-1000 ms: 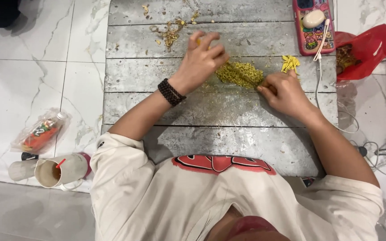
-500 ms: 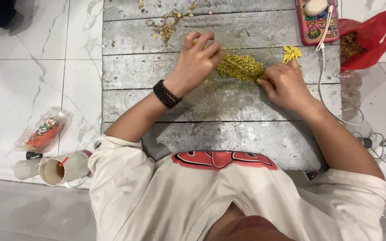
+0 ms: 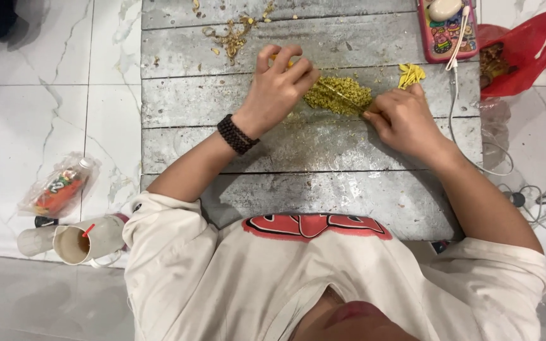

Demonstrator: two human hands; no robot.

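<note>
A pile of small yellow-green bits (image 3: 339, 95) lies on a grey plank board (image 3: 298, 189). My left hand (image 3: 279, 88), with a dark beaded bracelet at the wrist, is curled at the pile's left edge, its fingers closed on something small and orange that is mostly hidden. My right hand (image 3: 402, 120) sits at the pile's right edge and pinches a thin stick or blade (image 3: 342, 96) that runs across the pile toward the left hand. A little bunch of yellow strips (image 3: 410, 74) lies just beyond the right hand.
A pink phone (image 3: 447, 28) with a white cable lies at the board's far right. A red plastic bag (image 3: 519, 50) lies beside it. Dried scraps (image 3: 232, 38) are scattered at the far left. On the marble floor lie a wrapped bottle (image 3: 58, 186) and paper cups (image 3: 86, 240).
Both hands and the pile have shifted slightly up the frame as the view drifted. The hands stay on either side of the pile, holding as before.
</note>
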